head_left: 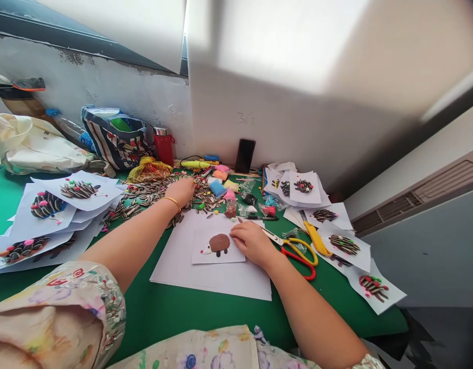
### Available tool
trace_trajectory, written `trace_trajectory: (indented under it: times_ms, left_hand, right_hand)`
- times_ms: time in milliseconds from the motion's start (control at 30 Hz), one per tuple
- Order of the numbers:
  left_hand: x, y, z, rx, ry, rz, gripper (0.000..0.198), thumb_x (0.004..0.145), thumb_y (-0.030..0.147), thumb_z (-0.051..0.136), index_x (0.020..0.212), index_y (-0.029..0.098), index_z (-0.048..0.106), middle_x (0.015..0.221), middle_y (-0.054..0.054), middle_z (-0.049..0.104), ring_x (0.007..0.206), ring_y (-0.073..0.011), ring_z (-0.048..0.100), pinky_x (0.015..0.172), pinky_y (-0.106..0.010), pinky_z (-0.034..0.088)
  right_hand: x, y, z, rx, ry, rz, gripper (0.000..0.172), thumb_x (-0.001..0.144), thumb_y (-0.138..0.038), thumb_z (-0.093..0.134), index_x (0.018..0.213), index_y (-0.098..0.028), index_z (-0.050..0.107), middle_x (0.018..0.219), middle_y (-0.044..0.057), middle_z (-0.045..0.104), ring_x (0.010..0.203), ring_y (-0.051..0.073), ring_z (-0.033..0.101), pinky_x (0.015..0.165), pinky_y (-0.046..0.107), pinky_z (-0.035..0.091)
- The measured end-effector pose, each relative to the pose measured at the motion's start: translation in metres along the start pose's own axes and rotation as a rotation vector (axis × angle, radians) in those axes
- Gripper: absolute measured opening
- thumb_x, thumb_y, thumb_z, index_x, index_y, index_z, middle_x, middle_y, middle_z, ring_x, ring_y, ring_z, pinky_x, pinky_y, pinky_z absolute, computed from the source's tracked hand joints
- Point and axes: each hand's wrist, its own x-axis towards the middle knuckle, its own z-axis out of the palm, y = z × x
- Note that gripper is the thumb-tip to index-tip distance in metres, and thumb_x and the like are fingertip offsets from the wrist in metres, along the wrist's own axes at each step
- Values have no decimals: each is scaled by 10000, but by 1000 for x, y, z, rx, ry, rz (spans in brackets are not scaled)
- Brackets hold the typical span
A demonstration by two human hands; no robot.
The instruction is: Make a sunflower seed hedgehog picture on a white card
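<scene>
A small white card (200,253) lies on larger white sheets (170,271) in front of me. On it is a hedgehog shape with a brown clay body (220,243), a pale face and dark feet. My right hand (253,241) rests at the card's right edge, fingers stretched toward the brown body. Farther off, my left hand (182,192) reaches into the pile of striped sunflower seeds (144,197). Its fingers are curled together, with the tips partly hidden, so whatever they pinch does not show.
Finished hedgehog cards are stacked at left (47,207) and right (344,243). Scissors (297,251) and a yellow utility knife (316,238) lie right of my right hand. Colored clay packets (218,188), a phone (245,156), a red bottle (164,146) and a striped bag (117,138) stand behind.
</scene>
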Motion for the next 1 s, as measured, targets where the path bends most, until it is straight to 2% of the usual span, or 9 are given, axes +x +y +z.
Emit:
trace_trajectory:
  times_ms: [100,167,233,333,467,567,733,867,1000]
  left_hand:
    - [3,2,-21,-343,79,-105,271,841,294,650,667,207,460,746,-75,573,792,-218,613,634,-252,434]
    - [1,5,-35,-602,86,-194,250,903,312,557,706,215,439,614,-1,469,551,-140,510,479,-206,354]
    - [-6,8,-47,-860,52,-286,243,953,301,439,729,214,408,558,52,363,414,-88,357,390,-166,253]
    - [-27,10,-55,-1204,-33,-401,240,962,234,363,725,201,382,551,72,314,380,-53,300,349,-121,225]
    - [-63,10,-46,-1551,-118,-515,209,958,221,343,755,196,389,585,47,385,412,-55,397,318,-102,267]
    - [-87,14,-33,-1704,-213,-598,154,945,201,391,794,188,423,632,24,436,445,-67,454,302,-115,274]
    - [-115,21,-19,-1806,-349,-679,126,953,188,414,834,180,453,675,10,455,466,-74,470,294,-126,277]
    - [-124,21,-12,-1878,-428,-722,140,970,230,435,838,186,456,688,5,460,487,-81,491,297,-127,291]
    - [-130,18,-4,-1880,-515,-740,168,979,236,437,818,192,451,654,29,411,425,-61,420,287,-123,279]
  right_hand:
    - [0,0,0,3,4,-4,182,915,-174,596,1021,-241,728,1095,44,732,1040,221,628,957,400,478]
    - [0,1,1,0,10,-6,187,921,-178,589,1019,-246,732,1094,47,733,1034,219,629,956,405,480]
    - [0,2,2,-4,8,-13,191,921,-181,589,1022,-248,737,1093,48,735,1031,219,630,961,410,481]
    - [1,4,1,-16,-8,-31,194,912,-178,604,1017,-248,752,1085,45,745,1030,222,635,974,419,477]
    - [2,6,-5,-47,-39,-49,199,897,-166,619,988,-248,775,1081,34,758,1034,225,643,956,420,486]
    - [1,9,-11,-67,-63,-78,188,886,-179,632,956,-259,788,1065,32,765,1039,230,650,938,426,487]
    - [-1,12,-20,-41,-69,-124,154,861,-204,654,870,-271,792,1002,14,777,1008,222,674,934,405,493]
    - [-1,10,-19,-11,17,-87,172,881,-193,619,912,-253,777,1001,36,771,994,221,673,931,408,494]
    - [4,5,-14,22,120,-40,217,923,-195,559,1010,-240,753,1036,74,754,987,229,656,911,424,505]
